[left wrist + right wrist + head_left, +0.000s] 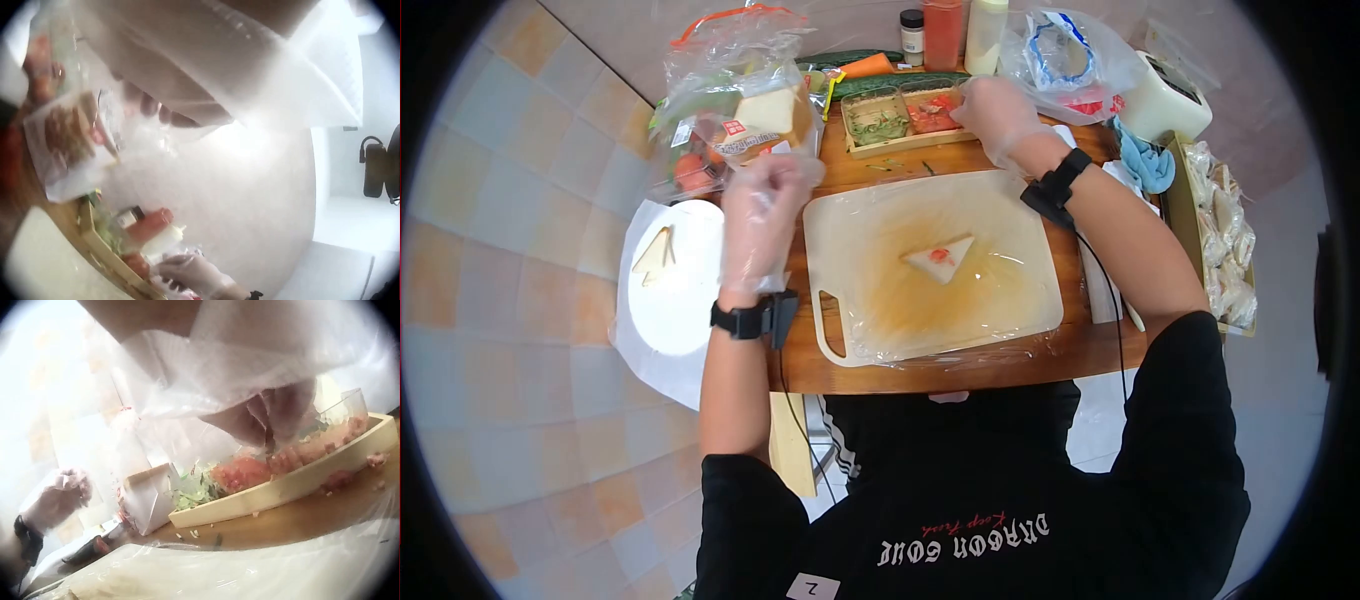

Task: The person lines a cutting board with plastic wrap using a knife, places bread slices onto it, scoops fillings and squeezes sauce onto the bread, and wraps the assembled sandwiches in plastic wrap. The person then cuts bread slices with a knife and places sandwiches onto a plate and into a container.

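Observation:
My right hand (1000, 115), in a clear plastic glove, reaches to the back of the table. Its bunched fingertips dip into the chopped tomato (240, 474) in the right part of a wooden-sided tray (900, 147); their very tips are hidden among the pieces. Shredded greens (878, 126) fill the tray's left part. Raised between the plate and the board, my gloved left hand (762, 215) has loosely curled fingers and holds nothing visible. A triangle of white bread (945, 267) with a bit of tomato on it lies on the film-covered cutting board (835, 225).
Left of the board, a white plate (670, 320) carries bread trimmings (655, 252). Bagged sliced bread (768, 112) stands behind it. Bottles (943, 35), cucumbers and a carrot (868, 66) line the back. At right are a blue cloth (1142, 158) and a box of wrapped items (1225, 240).

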The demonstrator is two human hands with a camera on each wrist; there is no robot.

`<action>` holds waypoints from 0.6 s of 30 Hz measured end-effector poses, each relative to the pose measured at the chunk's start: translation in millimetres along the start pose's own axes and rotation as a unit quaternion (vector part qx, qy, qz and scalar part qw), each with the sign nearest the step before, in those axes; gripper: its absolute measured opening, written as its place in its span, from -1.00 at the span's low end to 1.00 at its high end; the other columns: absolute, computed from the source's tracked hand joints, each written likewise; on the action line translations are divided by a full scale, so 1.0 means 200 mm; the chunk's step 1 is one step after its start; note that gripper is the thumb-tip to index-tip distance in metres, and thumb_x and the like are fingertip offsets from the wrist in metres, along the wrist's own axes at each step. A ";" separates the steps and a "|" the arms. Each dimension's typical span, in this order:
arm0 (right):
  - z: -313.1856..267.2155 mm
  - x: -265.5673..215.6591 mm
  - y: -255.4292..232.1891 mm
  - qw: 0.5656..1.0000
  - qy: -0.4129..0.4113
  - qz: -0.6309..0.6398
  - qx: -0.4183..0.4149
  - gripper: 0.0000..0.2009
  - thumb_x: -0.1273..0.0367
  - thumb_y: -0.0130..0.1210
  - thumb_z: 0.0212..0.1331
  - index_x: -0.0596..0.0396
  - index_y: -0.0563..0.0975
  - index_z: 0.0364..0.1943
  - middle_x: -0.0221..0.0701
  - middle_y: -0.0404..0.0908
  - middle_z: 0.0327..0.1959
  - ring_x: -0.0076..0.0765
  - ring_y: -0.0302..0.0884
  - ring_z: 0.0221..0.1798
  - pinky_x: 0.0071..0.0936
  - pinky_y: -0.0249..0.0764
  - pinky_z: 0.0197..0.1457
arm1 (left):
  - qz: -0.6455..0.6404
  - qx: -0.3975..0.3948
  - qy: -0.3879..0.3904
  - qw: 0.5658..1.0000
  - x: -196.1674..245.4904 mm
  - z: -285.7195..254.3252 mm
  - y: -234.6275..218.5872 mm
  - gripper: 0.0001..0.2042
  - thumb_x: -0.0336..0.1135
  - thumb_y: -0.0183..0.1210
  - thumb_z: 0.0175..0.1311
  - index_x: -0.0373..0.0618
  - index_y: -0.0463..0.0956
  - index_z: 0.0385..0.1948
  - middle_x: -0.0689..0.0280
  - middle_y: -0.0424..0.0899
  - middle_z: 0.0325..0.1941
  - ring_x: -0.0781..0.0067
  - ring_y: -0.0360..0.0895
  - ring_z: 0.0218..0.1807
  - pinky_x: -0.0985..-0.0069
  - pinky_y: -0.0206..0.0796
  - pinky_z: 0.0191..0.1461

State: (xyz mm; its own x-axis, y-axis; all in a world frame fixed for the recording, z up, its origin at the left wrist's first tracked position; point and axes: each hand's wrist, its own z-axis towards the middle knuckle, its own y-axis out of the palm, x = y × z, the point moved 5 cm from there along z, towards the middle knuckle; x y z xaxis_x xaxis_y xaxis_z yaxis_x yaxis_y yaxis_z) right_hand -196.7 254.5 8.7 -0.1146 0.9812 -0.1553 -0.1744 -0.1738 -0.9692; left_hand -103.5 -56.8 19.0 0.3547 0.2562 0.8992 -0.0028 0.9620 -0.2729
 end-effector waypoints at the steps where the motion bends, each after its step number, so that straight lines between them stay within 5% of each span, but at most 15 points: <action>1: 0.01 0.00 0.01 1.000 -0.002 0.004 0.003 -0.81 0.31 0.25 0.25 0.17 0.75 -0.26 0.01 0.75 -0.19 0.20 0.73 -0.09 -0.06 0.62 0.04 | -0.006 0.001 0.000 1.000 -0.04 0.04 0.03 -0.86 -0.42 0.22 0.38 -0.29 0.67 -0.17 0.35 0.73 -0.28 0.64 0.58 -0.25 0.58 0.44 -0.12; 3: 0.03 0.02 0.02 1.000 0.010 0.026 0.008 -0.81 0.32 0.26 0.24 0.17 0.75 -0.27 0.01 0.75 -0.19 0.19 0.73 -0.09 -0.07 0.62 0.04 | 0.012 -0.088 -0.125 0.988 -0.22 0.09 0.11 -0.88 -0.43 0.20 0.33 -0.24 0.65 -0.21 0.38 0.68 -0.25 0.66 0.53 -0.20 0.63 0.38 -0.09; 15: 0.12 -0.02 -0.03 0.999 0.005 0.007 -0.031 -0.79 0.28 0.33 0.25 0.17 0.73 -0.24 -0.02 0.74 -0.20 0.18 0.71 -0.08 -0.04 0.60 0.04 | -0.084 -0.084 -0.213 0.970 -0.32 0.04 0.15 -0.82 -0.51 0.03 0.16 -0.28 0.64 -0.34 0.35 0.68 -0.35 0.59 0.52 -0.29 0.61 0.36 -0.17; 18: 0.09 -0.03 -0.07 0.997 -0.064 -0.021 0.022 -0.82 0.31 0.29 0.28 0.17 0.70 -0.28 -0.02 0.72 -0.19 0.19 0.69 -0.10 -0.01 0.59 0.02 | -0.112 -0.091 -0.146 0.979 -0.39 0.04 0.16 -0.81 -0.47 -0.01 0.14 -0.27 0.63 -0.39 0.35 0.67 -0.39 0.57 0.52 -0.27 0.61 0.33 -0.16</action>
State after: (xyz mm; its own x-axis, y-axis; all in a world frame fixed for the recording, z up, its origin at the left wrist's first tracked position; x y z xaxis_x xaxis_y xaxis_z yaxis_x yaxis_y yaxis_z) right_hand -211.5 250.3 27.0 -0.2294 0.9696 -0.0854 -0.2248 -0.1382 -0.9646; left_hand -139.0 -45.8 -56.6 0.0447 0.0815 0.9957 0.2207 0.9712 -0.0894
